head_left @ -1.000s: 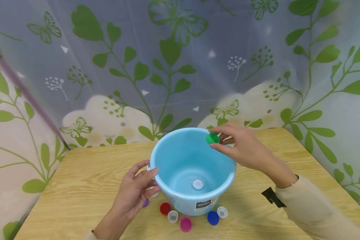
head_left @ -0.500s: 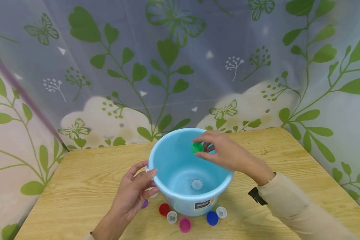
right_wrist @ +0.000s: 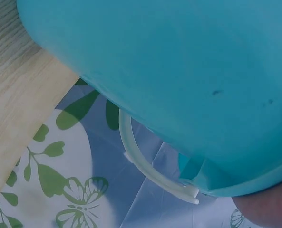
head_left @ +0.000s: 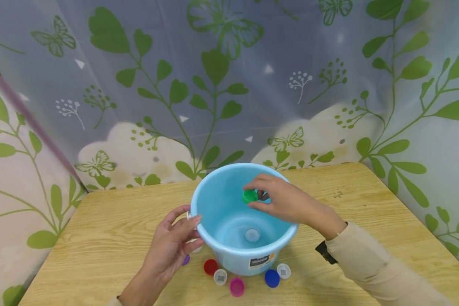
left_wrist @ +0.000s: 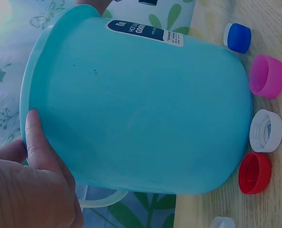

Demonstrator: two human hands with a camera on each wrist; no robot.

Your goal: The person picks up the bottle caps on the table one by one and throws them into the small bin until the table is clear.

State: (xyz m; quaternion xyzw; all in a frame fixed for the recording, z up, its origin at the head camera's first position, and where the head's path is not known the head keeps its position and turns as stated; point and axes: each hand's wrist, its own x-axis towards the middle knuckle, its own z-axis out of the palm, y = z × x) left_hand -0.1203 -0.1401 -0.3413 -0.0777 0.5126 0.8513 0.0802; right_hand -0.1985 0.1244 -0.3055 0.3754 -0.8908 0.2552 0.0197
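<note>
My right hand pinches a green bottle cap between thumb and fingertips, inside the mouth of a light blue bucket. On the bucket's left side, my left hand grips the rim with the thumb over the edge. The left wrist view shows that hand on the rim of the upright bucket. A whitish round disc lies at the bucket's bottom. From the right wrist, the bucket wall fills most of the view and the green cap is hidden.
Around the bucket's front lie bottle caps: red, white, pink, blue, another white and a partly hidden purple one. A pale handle hangs behind the bucket. A leaf-patterned curtain borders the wooden table.
My right hand has carried the green cap left and down, from beside the right rim into the bucket's mouth. The left hand keeps its hold on the rim.
</note>
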